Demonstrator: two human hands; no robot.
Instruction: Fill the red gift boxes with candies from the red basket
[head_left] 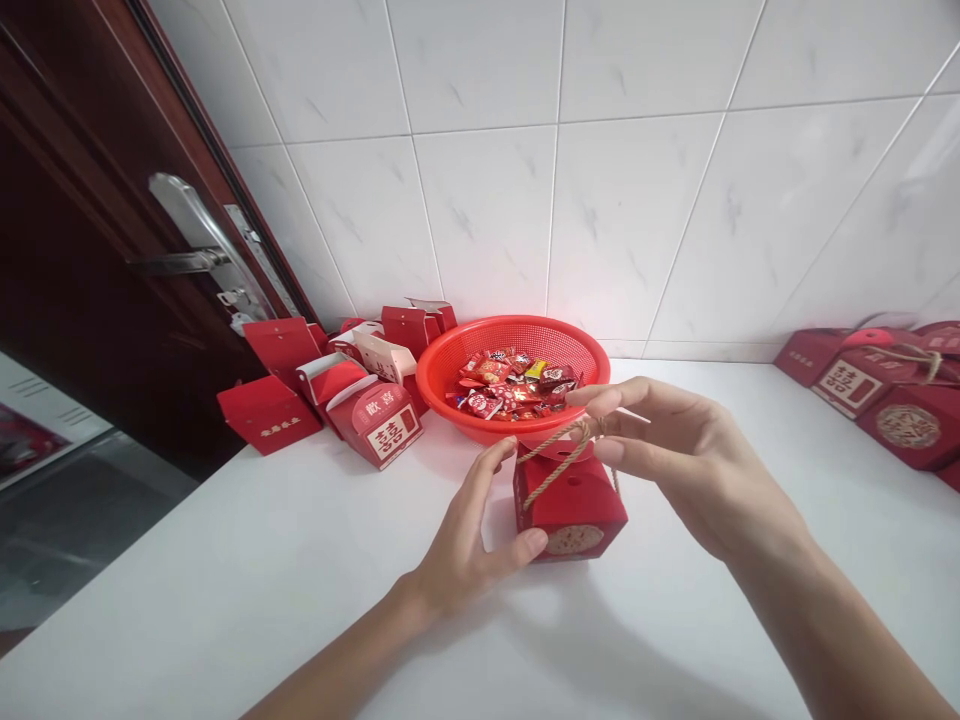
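A red gift box (pixel 581 508) with a round gold pattern on its front stands upright on the white table. My left hand (pixel 478 535) steadies it from the left, with the thumb on the front and the fingers at the back left edge. A twisted rope handle (pixel 556 480) loops over the lid. At the top of that loop my right hand (pixel 667 445) pinches the rope between thumb and fingers. Just behind the box sits a red plastic basket (pixel 439 400) holding many wrapped candies (pixel 517 385).
Several red boxes with lids up (pixel 274 415) stand to the left, one marked with white-panel characters (pixel 386 430). Closed red boxes with rope handles (pixel 892 400) stand at the far right. A tiled wall (pixel 480 220) runs behind the table (pixel 300 580); a dark door (pixel 82 200) is at left.
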